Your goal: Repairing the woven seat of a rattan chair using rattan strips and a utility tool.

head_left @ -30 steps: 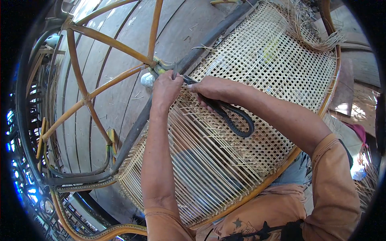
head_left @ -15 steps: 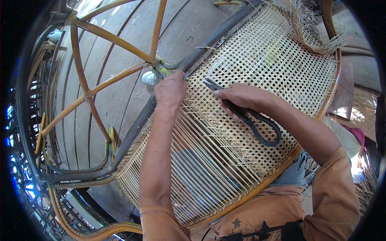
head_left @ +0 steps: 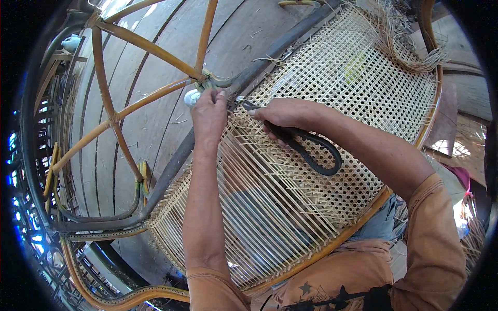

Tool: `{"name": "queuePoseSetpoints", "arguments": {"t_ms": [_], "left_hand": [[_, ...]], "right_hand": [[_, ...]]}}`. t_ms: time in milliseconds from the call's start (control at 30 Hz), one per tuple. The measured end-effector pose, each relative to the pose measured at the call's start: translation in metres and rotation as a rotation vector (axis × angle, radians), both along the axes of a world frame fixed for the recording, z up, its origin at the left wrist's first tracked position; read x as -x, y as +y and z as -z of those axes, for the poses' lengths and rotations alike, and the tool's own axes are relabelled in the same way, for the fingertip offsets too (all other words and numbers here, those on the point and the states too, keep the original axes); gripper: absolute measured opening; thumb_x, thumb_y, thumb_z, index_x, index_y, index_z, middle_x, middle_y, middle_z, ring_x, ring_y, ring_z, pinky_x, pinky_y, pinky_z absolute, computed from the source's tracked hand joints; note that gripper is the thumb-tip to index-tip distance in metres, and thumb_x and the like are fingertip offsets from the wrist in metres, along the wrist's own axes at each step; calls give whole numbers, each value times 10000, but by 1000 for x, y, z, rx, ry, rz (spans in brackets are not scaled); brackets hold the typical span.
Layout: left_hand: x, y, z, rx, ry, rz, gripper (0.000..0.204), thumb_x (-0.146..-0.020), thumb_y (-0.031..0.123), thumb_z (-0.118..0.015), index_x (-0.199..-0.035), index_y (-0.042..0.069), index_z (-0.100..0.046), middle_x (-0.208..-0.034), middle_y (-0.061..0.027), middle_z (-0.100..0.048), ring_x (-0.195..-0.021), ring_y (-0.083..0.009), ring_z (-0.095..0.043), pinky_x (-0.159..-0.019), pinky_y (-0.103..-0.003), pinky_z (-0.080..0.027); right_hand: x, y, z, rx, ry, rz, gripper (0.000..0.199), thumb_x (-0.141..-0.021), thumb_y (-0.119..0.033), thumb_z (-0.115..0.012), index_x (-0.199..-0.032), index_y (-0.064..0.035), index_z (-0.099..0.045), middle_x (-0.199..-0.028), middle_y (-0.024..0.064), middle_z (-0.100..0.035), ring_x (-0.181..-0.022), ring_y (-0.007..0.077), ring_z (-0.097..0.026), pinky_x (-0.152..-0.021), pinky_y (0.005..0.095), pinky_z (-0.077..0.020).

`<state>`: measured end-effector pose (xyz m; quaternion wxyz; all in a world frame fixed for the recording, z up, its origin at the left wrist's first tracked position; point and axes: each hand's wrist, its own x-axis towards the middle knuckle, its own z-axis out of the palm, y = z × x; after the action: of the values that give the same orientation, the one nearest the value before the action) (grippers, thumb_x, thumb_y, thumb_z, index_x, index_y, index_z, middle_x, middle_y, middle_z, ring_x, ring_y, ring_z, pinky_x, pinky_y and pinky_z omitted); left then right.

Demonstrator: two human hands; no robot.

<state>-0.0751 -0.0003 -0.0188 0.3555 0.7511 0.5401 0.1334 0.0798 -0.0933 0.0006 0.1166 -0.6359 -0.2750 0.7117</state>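
Head view: black-handled tool [head_left: 311, 159] lies clamped in right grip [head_left: 286, 114], tips leftward (left grip [head_left: 208, 116]: can't tell).

Orange-brown shirt [head_left: 358, 264]; short sleeves [head_left: 434, 233]; dark star [head_left: 305, 288]

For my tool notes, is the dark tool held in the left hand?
No, the right hand grips the dark tool above the woven cane.

A hand could have passed over the cane panel [head_left: 358, 85], between the right forearm [head_left: 363, 136] and the loose strands [head_left: 417, 63] at its upper right corner. The left hand [head_left: 209, 115], dark pole [head_left: 171, 175] and rattan struts [head_left: 150, 49] barred its left edge; the right hand [head_left: 285, 114] and black-handled tool [head_left: 309, 160] blocked the space just inside.
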Motion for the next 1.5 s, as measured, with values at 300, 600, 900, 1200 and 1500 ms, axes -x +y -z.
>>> {"name": "queuePoseSetpoints", "arguments": {"t_ms": [300,600,900,1200,1500], "left_hand": [[42,-13,11,129,-172,-201,242,-854,207,-568,-896,-25,-621,-705,-72,-599,-655,-134,-538,-650,-302,-446],[47,-14,15,200,-234,-234,255,-854,209,-576,-918,-34,-623,-734,-65,-599,-684,-121,-526,-678,-284,-441],[46,-17,16,153,-165,-135,270,-860,235,-565,-918,-22,-630,-719,-100,-617,-656,-158,-569,-647,-315,-455],[34,-60,-20,-126,-143,-37,304,-879,261,-556,-938,-30,-620,-722,-84,-614,-611,-178,-564,-621,-306,-461],[9,-203,-103,438,-194,22,283,-925,292,-520,-807,40,-570,-549,20,-438,-438,-62,-420,-409,-214,-336]], "right_hand": [[16,17,-2,-154,-78,-79,573,-940,-469,-369,-674,8,-541,-580,112,-562,-475,222,-572,-462,354,-480],[25,23,-11,-171,-236,-153,619,-948,-459,-344,-613,13,-565,-539,114,-550,-459,234,-556,-480,371,-463],[14,-40,-52,-327,-365,-56,505,-922,-453,-401,-669,-28,-501,-523,33,-437,-487,163,-440,-518,349,-381],[-70,-335,-155,67,-500,12,620,-870,-562,-441,-1014,29,-560,-895,223,-609,-889,364,-582,-801,420,-437],[-12,-525,-89,304,-858,27,585,-883,-531,-436,-1131,-14,-554,-1241,233,-481,-1084,404,-503,-905,470,-405]]}}
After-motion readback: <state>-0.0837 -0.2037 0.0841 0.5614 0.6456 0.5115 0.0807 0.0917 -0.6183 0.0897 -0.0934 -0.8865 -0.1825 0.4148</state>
